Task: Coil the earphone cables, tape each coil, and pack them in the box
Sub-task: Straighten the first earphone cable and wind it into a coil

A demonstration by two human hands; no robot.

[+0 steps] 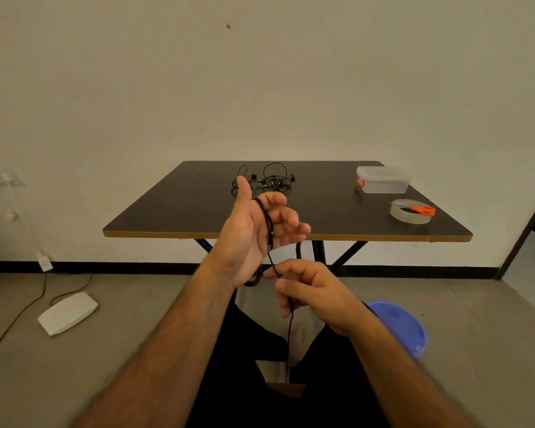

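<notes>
My left hand [254, 233] is raised in front of the table edge, palm up, with a black earphone cable [269, 223] wound in loops around its fingers. Just below it, my right hand [309, 291] pinches the loose stretch of the same cable, which hangs down between my knees. More tangled black earphones [269, 180] lie on the dark table [322, 217] at the back middle. At the back right of the table stands a clear plastic box [383, 180] with a red latch and its lid on. A clear tape roll [410, 213] lies nearer, with orange scissors [422, 210] on top.
A white device [67, 312] with a green light lies on the floor to the left, cables running from it to a wall socket. A blue plastic stool [405, 325] is at my right. A dark doorway opens at the far right.
</notes>
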